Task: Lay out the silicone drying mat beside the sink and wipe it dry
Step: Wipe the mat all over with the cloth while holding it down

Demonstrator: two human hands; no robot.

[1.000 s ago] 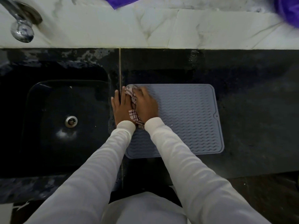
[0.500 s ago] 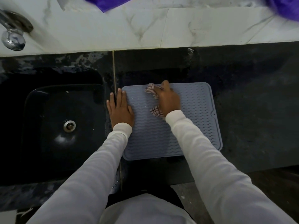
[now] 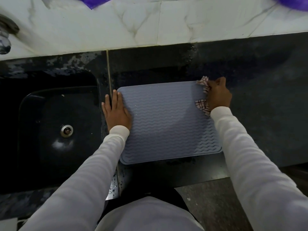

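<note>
A grey-blue silicone drying mat (image 3: 168, 124) with wavy ridges lies flat on the black counter (image 3: 260, 104), just right of the black sink (image 3: 55, 130). My left hand (image 3: 115, 112) presses flat on the mat's left edge, fingers straight. My right hand (image 3: 217, 95) lies on a checked cloth (image 3: 202, 104) at the mat's far right corner and presses it down; the cloth shows above and below the hand's left side. Small water drops dot the mat's left and middle.
A chrome tap (image 3: 5, 39) sits at the upper left over the sink with its drain (image 3: 66, 130). White marble backsplash (image 3: 150, 25) runs behind, with purple fabric (image 3: 98, 1) at the top edge. The counter's front edge is close to my body.
My right hand has swept the cloth from the mat's left side across to its far right corner. My left hand stays pressed on the left edge.
</note>
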